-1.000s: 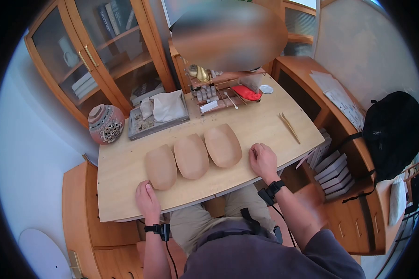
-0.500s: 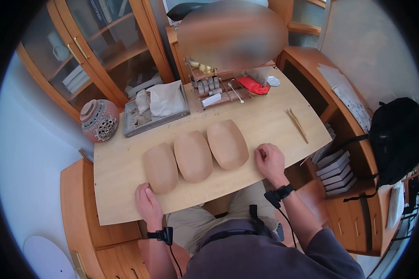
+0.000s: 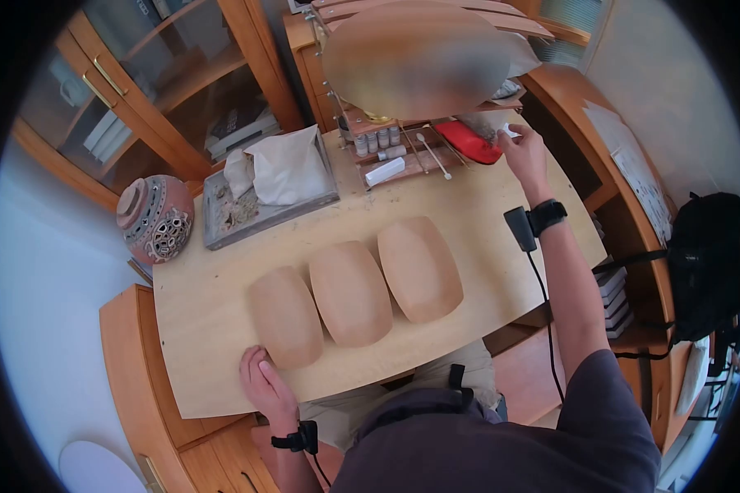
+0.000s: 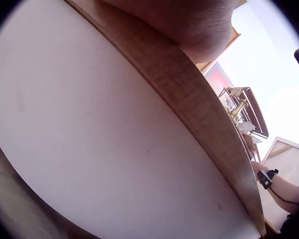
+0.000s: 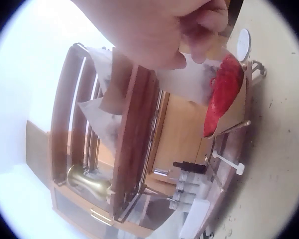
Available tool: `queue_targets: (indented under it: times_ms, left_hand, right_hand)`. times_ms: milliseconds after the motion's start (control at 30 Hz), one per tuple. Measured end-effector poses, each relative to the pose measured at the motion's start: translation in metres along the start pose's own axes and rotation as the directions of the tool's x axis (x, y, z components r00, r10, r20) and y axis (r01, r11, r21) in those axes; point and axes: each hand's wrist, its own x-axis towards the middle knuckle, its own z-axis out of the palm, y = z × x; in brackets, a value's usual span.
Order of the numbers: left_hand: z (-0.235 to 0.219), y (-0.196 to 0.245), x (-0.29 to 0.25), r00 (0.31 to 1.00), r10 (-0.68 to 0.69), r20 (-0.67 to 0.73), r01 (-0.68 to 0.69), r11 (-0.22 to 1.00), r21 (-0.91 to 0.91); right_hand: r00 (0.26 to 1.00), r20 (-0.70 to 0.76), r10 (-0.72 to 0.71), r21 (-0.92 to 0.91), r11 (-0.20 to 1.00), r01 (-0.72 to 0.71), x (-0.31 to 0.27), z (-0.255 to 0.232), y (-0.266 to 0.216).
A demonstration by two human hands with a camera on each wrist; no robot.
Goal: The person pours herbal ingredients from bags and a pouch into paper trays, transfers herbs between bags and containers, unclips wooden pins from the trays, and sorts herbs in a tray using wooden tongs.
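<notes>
In the head view my right hand (image 3: 524, 156) reaches to the rack at the back of the table. Its thumb and fingers pinch the top of a translucent plastic bag (image 5: 187, 82). Beside that bag lies a red pouch (image 5: 226, 89) on the rack's lower level. A small white disc (image 5: 244, 45) rests on the table just past the fingers. My left hand (image 3: 267, 386) rests on the front left table edge, fingers loosely bent, holding nothing. Close to it is the leftmost of three shallow brown paper trays (image 3: 286, 316), set side by side.
On the wooden rack (image 5: 134, 134) are small bottles (image 5: 189, 191), a white box (image 3: 385, 171) and a brass vessel (image 5: 87, 181). A grey tray (image 3: 214, 238) with white cloth (image 3: 286, 168) and a patterned jar (image 3: 158, 220) stand at the left. A black backpack (image 3: 707, 267) hangs at the right.
My right hand has moved from the front of the table up to the rack and onto the bag. My left hand stays at the table edge. The head view has shifted closer.
</notes>
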Motion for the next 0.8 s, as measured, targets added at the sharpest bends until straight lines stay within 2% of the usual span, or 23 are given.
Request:
queue_targets:
  times_ms: [100,167,233,300,333,400,433,500,533,600,767,800]
  left_hand:
    - [-0.001,0.000,0.000,1.000,-0.014,0.008,0.014,1.000,-0.015]
    - [-0.001,-0.003,-0.001,1.000,-0.023,0.012,0.023,1.000,-0.013]
    - [0.000,-0.003,-0.002,0.999,-0.026,0.021,0.026,1.000,-0.015]
    - [-0.001,-0.001,-0.001,0.999,-0.031,0.020,0.031,0.999,-0.011]
    - [-0.001,0.000,0.000,0.999,-0.033,0.025,0.034,0.999,-0.012]
    - [-0.002,0.002,0.000,0.999,-0.032,0.028,0.032,0.999,-0.008]
    - [-0.002,0.001,0.000,0.999,-0.033,0.032,0.033,0.999,-0.005]
    - [-0.003,0.000,0.000,0.999,-0.025,0.036,0.025,1.000,-0.003]
    - [-0.003,0.000,0.000,0.999,-0.025,0.038,0.025,1.000,0.000]
    - [-0.003,0.002,0.001,0.999,-0.028,0.036,0.028,1.000,-0.008]
    - [-0.001,0.003,0.001,1.000,-0.020,0.020,0.019,1.000,0.020]
    - [-0.001,0.003,0.000,1.000,-0.023,0.017,0.022,0.999,0.024]
  right_hand:
    - [1.000,-0.011,-0.020,-0.056,0.998,0.019,0.022,0.020,0.026]
    - [0.998,0.052,-0.032,-0.072,0.997,0.036,0.024,0.016,0.018]
    - [0.999,0.040,-0.036,-0.022,0.999,0.037,0.017,0.015,0.011]
    - [0.997,0.063,0.038,0.273,0.960,-0.054,0.009,0.014,0.001]
    - [0.997,0.065,0.041,0.269,0.961,-0.057,0.003,0.011,-0.007]
    - [0.979,0.158,0.127,0.516,0.835,-0.191,-0.010,0.007,-0.025]
    - [0.978,0.161,0.131,0.515,0.834,-0.196,-0.014,0.007,-0.029]
    - [0.946,0.250,0.206,0.658,0.681,-0.322,-0.020,0.006,-0.034]
    - [0.945,0.252,0.208,0.657,0.680,-0.325,-0.024,0.006,-0.034]
    - [0.956,0.269,0.114,0.693,0.667,-0.275,-0.035,0.004,-0.035]
    - [0.941,0.293,0.170,0.685,0.649,-0.331,-0.083,-0.004,-0.050]
    - [0.936,0.298,0.188,0.629,0.698,-0.341,-0.094,-0.007,-0.049]
